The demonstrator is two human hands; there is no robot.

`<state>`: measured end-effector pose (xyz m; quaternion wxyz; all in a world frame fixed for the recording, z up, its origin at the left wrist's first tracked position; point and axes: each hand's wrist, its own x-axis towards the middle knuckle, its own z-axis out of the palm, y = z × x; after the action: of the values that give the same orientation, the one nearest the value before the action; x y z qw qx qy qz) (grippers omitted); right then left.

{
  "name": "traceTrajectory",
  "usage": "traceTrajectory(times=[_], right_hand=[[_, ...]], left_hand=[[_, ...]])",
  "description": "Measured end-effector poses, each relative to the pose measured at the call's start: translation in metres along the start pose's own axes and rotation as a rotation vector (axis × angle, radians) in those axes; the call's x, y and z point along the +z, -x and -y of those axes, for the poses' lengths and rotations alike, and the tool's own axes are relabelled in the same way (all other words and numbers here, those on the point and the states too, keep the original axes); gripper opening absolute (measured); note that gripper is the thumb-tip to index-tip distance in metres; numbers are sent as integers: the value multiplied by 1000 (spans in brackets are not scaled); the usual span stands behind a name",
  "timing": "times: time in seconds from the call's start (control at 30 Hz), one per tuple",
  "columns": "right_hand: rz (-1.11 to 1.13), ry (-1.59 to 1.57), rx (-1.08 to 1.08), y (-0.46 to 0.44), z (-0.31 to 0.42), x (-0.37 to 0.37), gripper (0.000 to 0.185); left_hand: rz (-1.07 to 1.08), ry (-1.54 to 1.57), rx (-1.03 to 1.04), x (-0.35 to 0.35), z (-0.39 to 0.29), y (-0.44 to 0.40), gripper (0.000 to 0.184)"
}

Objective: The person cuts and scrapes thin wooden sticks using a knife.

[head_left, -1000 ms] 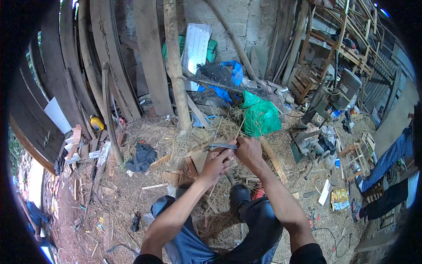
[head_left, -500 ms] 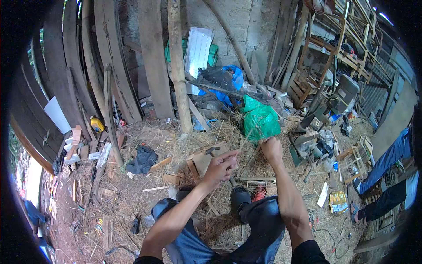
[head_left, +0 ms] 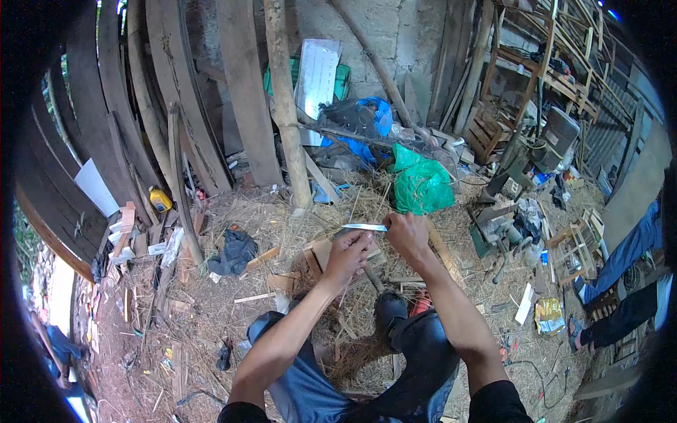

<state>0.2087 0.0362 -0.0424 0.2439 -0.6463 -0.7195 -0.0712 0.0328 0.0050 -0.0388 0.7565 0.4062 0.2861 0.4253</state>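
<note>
My right hand is closed around the handle end of a knife, whose shiny blade points left. Just left of it, my left hand is closed below the blade, with its fingers pinched on a thin strip that is hard to make out. The blade lies just above the left fingertips. Beyond the hands is a green plastic bag. Under them, a piece of board lies on the straw-covered ground.
A wooden post stands ahead. Dark plastic and a yellow bottle lie left. To the right are a machine, a small wooden frame and the legs of people. Wood scraps litter the ground.
Half a second ago my hands were farther apart, the right one lower and farther right. Now they are close together again, with the blade level above my left fingers.
</note>
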Motion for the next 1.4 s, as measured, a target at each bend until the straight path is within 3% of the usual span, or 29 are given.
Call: traceTrajectory(times=[0.1,0.2,0.3,0.47,0.53,0.77,0.93,1.07,1.13,1.17,1.23,1.27,1.33,1.4], right_hand=[[62,67,26,-7,-7,-2,19],[-35,122,186,-12,-29,6,14],[65,158,288,-9,-31,0,20],[156,53,32,8,16,-14,17],[82,15,-24,10,19,-8,19],[83,40,54,-6,-6,-2,21],[-2,68,483,-13,-48,5,28],[-87,139,422,-4,-51,-1,30],[-83,-74,515,-6,-39,-5,30],[-81,-73,512,-3,-32,-7,30],[-41,-133,228,4,-13,-11,25],[-45,-133,227,4,-2,-12,25],[64,-24,-16,6,14,-14,21],[54,-29,67,-3,5,-6,17]], left_hand=[[-48,-22,17,1,-2,-6,35],[-94,-97,37,4,-10,0,35],[-10,-93,22,-2,-6,2,35],[-36,-68,54,0,-2,0,33],[-37,-63,35,0,1,1,32],[-53,-18,22,0,3,-3,30],[-5,-80,-54,8,-6,15,34],[-34,-105,-48,12,-14,16,35],[-64,-128,-15,10,-12,12,34],[-94,-161,14,8,-11,10,34],[-79,-155,26,7,-7,7,33],[-61,-149,37,8,-6,6,32],[-66,-130,31,10,-2,4,31],[-77,-117,19,11,-1,10,30]])
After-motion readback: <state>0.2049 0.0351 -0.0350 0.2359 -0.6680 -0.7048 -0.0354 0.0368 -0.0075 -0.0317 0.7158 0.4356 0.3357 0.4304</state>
